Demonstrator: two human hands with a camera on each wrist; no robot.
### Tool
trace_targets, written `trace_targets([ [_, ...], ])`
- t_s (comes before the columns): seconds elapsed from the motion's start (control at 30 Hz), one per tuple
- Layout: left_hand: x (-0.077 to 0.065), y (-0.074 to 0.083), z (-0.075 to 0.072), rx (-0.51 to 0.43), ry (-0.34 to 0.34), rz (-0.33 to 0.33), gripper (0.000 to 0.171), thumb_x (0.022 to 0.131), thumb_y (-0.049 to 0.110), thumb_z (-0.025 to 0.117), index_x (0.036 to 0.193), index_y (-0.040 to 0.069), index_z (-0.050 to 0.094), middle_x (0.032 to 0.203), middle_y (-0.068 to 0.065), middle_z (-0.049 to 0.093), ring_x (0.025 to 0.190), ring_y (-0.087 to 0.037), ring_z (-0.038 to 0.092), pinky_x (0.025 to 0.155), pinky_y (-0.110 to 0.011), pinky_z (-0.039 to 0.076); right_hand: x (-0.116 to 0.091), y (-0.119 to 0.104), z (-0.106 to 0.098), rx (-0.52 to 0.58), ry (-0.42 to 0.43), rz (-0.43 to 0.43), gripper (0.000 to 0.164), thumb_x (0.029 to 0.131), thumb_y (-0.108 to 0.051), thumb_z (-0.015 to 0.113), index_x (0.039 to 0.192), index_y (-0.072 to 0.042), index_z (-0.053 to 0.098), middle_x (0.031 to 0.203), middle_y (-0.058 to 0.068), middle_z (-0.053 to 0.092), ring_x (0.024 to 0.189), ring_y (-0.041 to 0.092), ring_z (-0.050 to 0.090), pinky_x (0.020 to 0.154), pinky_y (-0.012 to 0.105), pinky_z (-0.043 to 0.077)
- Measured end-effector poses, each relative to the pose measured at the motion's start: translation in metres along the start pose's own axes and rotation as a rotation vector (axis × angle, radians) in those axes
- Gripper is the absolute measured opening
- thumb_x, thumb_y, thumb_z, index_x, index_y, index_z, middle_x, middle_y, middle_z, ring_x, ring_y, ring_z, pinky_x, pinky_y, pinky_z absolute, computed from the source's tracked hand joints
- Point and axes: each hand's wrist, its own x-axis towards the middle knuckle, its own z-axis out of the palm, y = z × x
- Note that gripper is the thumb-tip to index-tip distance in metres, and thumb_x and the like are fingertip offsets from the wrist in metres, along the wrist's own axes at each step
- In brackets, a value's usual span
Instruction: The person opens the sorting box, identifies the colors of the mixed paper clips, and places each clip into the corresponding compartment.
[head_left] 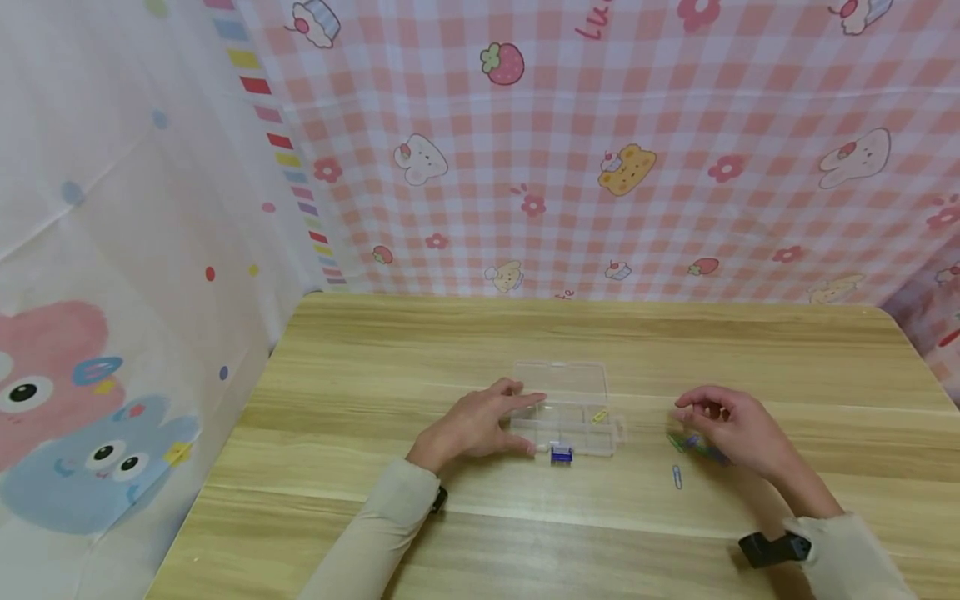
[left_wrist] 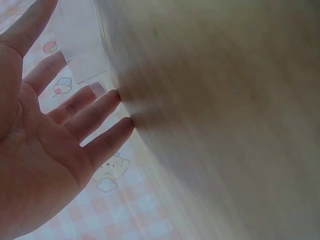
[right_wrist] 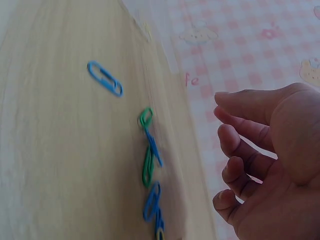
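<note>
A clear plastic compartment box point(head_left: 573, 427) lies with its lid point(head_left: 562, 379) folded back. My left hand point(head_left: 483, 421) touches its left side, thumb and fingers spread; in the left wrist view the fingers point(left_wrist: 95, 115) are extended. One yellow paper clip point(head_left: 599, 417) sits in a right-hand compartment. Over a small pile of paper clips point(head_left: 693, 444) hovers my right hand point(head_left: 738, 429), its fingers loosely bent and nothing visible between them. The right wrist view shows green paper clips point(right_wrist: 148, 166) and blue ones point(right_wrist: 152, 201) in that pile. A single blue paper clip point(right_wrist: 104, 78) lies apart.
A small dark-blue piece point(head_left: 561, 455) is at the box's front edge. The wooden table point(head_left: 360, 367) meets a pink checked cloth point(head_left: 465, 192) at the back and a white printed cloth point(head_left: 150, 208) on the left.
</note>
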Motion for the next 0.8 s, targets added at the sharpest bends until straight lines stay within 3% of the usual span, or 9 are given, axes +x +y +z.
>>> trace_targets([
  [0.53, -0.001, 0.001, -0.001, -0.014, -0.004, -0.008, 0.075, 0.085, 0.049, 0.074, 0.151, 0.031, 0.042, 0.157, -0.008, 0.036, 0.137, -0.028, 0.045, 0.113, -0.048, 0.036, -0.018, 0.028, -0.021, -0.017, 0.033, 0.051, 0.015, 0.096, -0.015, 0.066, 0.105, -0.004, 0.071, 0.076, 0.002, 0.058, 0.064, 0.008, 0.047, 0.049, 0.026, 0.041],
  [0.8, -0.001, 0.002, -0.001, -0.009, -0.007, -0.019, 0.075, 0.086, 0.049, 0.074, 0.152, 0.032, 0.041, 0.157, -0.006, 0.035, 0.138, -0.027, 0.044, 0.114, -0.048, 0.034, -0.031, 0.047, -0.032, -0.072, 0.066, 0.081, 0.018, 0.096, -0.017, 0.067, 0.107, -0.003, 0.07, 0.08, 0.0, 0.059, 0.067, 0.006, 0.046, 0.053, 0.024, 0.039],
])
